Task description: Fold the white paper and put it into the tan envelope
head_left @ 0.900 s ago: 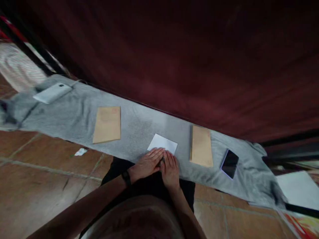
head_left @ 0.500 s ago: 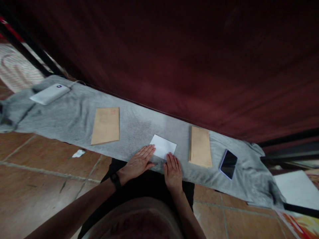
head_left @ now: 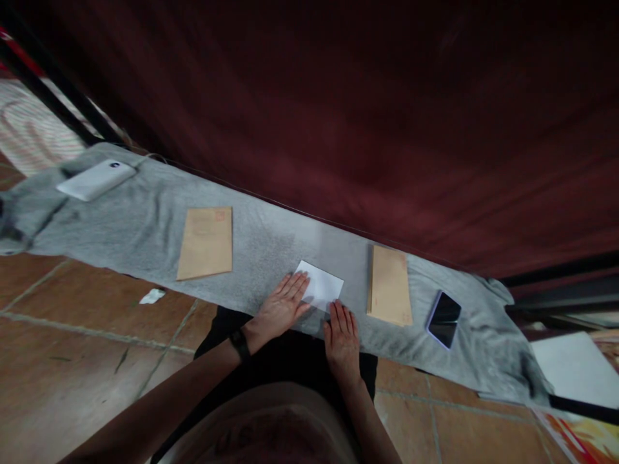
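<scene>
A small white sheet of paper [head_left: 322, 286] lies on the grey cloth in front of me. My left hand [head_left: 283, 305] rests flat on its left part, fingers stretched out and covering that edge. At the paper's lower right corner, the fingertips of my right hand [head_left: 343, 341] touch or nearly touch it; those fingers are straight and lie on the cloth. To the left is a brown envelope [head_left: 206, 243] with a small red printed square. A stack of brown envelopes [head_left: 389, 285] lies to the right of the paper.
The grey cloth [head_left: 261, 238] covers a long narrow surface. Right of the stack lies a phone [head_left: 443, 319] with a dark screen. A white device [head_left: 97, 180] with a cable sits at the far left. A dark red curtain [head_left: 338, 129] hangs behind.
My left hand has slid to the right, further onto the paper. My right hand has shifted slightly right and down, towards the paper's corner.
</scene>
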Available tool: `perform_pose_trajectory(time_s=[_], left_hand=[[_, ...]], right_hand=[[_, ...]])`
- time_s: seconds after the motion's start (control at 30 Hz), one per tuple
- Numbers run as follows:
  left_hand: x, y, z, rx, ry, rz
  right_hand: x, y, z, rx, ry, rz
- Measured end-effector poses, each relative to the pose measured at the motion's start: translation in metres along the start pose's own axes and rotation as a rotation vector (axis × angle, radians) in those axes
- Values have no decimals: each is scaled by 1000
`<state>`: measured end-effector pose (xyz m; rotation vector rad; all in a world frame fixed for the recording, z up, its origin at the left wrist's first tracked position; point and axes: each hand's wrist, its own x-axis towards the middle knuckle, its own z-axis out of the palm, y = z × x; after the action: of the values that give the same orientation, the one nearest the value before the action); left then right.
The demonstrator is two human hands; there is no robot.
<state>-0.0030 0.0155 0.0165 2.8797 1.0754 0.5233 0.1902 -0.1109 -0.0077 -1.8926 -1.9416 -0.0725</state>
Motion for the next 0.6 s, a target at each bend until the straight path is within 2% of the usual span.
perform_pose_trajectory(time_s=[0.13,0.27,0.37,0.6], left_hand=[[20,23,7,-42,-36,52],[29,33,15,-48,-82,74],[29,29,19,-41,-83,62],[21,6,19,-28,-75,-3]], right_hand=[[0,0,2,-1,9,-5],[0,1,3,-4,22,-10],[0,0,4,-12,21,-6],[0,1,3,11,16,0]])
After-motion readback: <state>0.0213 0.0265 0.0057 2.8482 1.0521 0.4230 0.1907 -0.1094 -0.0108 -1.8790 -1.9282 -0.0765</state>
